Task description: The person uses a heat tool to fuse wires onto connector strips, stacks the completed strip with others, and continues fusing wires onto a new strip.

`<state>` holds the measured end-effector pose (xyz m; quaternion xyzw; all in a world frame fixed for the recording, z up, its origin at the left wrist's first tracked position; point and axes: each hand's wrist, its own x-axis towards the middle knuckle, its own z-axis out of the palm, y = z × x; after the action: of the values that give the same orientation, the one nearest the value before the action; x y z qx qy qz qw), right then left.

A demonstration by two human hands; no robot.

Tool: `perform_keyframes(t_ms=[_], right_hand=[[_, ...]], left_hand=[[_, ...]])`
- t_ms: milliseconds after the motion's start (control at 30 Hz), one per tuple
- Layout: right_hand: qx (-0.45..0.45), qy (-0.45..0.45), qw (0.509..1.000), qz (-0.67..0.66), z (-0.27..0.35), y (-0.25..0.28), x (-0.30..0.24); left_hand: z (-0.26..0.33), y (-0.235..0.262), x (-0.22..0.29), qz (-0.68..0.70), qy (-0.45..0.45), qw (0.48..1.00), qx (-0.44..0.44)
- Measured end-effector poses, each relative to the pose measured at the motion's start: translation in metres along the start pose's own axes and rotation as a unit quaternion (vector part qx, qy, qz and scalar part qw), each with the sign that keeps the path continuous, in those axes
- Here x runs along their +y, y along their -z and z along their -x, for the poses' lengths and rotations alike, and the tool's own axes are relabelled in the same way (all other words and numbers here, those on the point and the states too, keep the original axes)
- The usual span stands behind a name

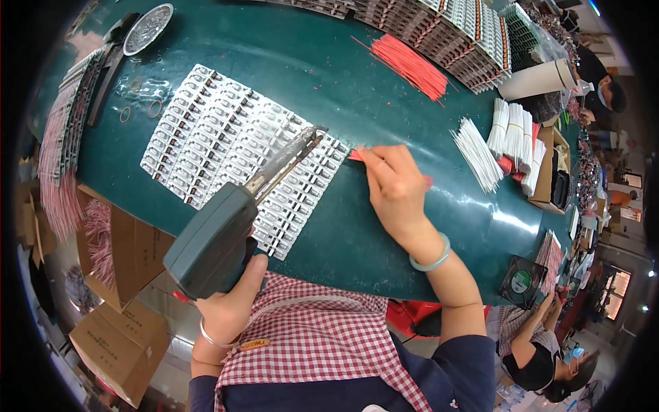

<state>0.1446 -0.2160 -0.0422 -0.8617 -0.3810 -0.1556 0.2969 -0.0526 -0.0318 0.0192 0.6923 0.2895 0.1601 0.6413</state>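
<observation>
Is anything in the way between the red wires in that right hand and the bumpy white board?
Nothing visible stands between the red wires in the right hand and the white board. The soldering gun in the left hand reaches over the board, its tip near the corner closest to the wires, but not between them.

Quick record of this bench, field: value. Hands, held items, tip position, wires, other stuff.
left hand: gripping soldering gun
right hand: pinching red wire by the board's right corner
gun tip: over white circuit board; contact unclear
loose wires: red pile, white pile
upper left: metal dish
top: stacked boards
</observation>
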Motion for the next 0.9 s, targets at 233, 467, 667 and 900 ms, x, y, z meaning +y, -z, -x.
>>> perform_keyframes(t_ms=[233,467,667,900], right_hand=[[0.013,0.009,1.0,-0.005,0.011,-0.01,0.005],[0.003,0.027,1.0,0.006,0.01,-0.01,0.007],[-0.006,0.004,1.0,0.003,0.009,-0.01,0.004],[-0.017,0.0,1.0,0.018,0.009,-0.009,0.002]], left_hand=[[-0.01,-0.017,-0.006,-0.068,0.017,0.996,-0.062],[-0.023,-0.029,-0.001,-0.147,-0.048,0.984,-0.09],[-0.027,-0.036,0.001,-0.177,-0.057,0.978,-0.098],[-0.029,-0.039,0.003,-0.204,-0.076,0.97,-0.108]])
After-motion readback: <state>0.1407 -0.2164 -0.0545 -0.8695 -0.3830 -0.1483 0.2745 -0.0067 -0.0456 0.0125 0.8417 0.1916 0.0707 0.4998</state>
